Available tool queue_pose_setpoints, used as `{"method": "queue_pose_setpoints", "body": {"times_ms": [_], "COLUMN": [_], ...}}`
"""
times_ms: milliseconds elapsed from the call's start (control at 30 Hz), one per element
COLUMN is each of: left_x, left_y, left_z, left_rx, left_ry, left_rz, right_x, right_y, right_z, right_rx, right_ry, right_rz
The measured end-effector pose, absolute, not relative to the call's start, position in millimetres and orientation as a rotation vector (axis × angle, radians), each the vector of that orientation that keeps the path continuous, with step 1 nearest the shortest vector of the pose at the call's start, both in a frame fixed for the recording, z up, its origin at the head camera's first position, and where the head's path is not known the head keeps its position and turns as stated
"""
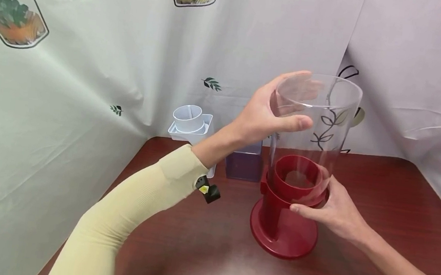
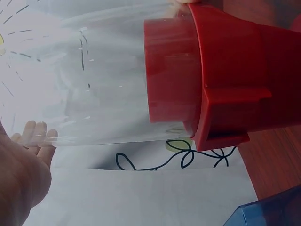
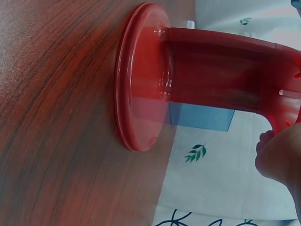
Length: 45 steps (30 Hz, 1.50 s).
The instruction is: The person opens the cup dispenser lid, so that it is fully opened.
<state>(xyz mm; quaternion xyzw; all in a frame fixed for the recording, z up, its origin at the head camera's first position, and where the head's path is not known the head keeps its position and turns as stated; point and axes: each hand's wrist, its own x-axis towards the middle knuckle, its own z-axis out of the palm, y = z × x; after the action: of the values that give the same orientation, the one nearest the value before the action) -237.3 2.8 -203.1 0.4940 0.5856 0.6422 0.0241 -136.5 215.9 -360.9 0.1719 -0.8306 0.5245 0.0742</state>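
Note:
A clear cylinder stands upright over the inner ring of a red dispenser stand, which has a round foot. Near the cylinder's top rim, my left hand grips its side, thumb in front and fingers seen through the plastic behind. Lower down, my right hand holds the stand's red collar from the right, its thumb lying across the front. The left wrist view shows the cylinder's lower end surrounding the red ring. From the right wrist, the stand's foot shows on the table.
Behind my left forearm, a white plastic part with a round cup on a square tray stands at the table's back. A blue translucent box sits between it and the red stand. Patterned white cloth hangs around the dark red table.

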Motion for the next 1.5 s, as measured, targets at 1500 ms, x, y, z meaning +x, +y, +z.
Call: {"method": "queue_pose_setpoints", "body": {"times_ms": [1500], "left_x": [-230], "left_y": [-2], "left_z": [-205], "left_rx": [1.638], "left_ry": [1.735], "left_rz": [2.009], "right_x": [-135], "right_y": [216], "right_z": [-362], "right_rx": [0.529], "right_ry": [-2.492], "right_rz": [1.609]}}
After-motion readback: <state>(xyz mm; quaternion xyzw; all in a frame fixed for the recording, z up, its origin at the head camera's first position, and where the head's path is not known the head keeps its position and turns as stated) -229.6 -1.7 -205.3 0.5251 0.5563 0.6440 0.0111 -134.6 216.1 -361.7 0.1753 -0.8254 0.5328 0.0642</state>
